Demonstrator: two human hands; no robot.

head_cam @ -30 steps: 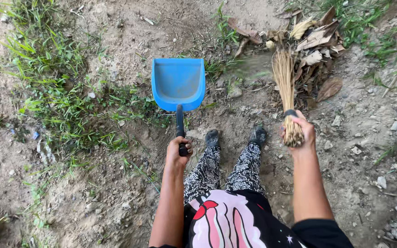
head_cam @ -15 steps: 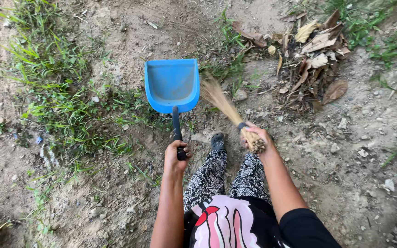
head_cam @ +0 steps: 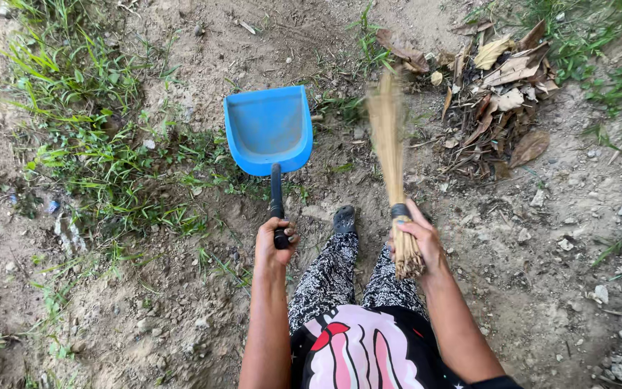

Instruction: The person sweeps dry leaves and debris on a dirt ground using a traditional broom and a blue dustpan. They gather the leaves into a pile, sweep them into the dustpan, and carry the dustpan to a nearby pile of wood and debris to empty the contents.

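Observation:
A blue plastic dustpan [head_cam: 268, 128] lies flat on the dirt ahead of me, its open mouth pointing away. My left hand [head_cam: 275, 241] is closed around the end of its black handle. My right hand [head_cam: 415, 241] grips the bound end of a short straw broom [head_cam: 389, 137], whose bristles point away from me and are blurred with motion. The bristle tips reach the ground just left of a pile of dry brown leaves [head_cam: 502, 101] and to the right of the dustpan. My patterned trouser legs and dark shoes show between the two arms.
Patches of green grass [head_cam: 88, 144] cover the ground left of the dustpan. Bare dirt with small stones [head_cam: 599, 292] spreads to the right. More grass grows at the top right behind the leaf pile.
The broom swung left against the dustpan's right side, then back to the right, and now points straight ahead. The dustpan and left hand stayed about where they were.

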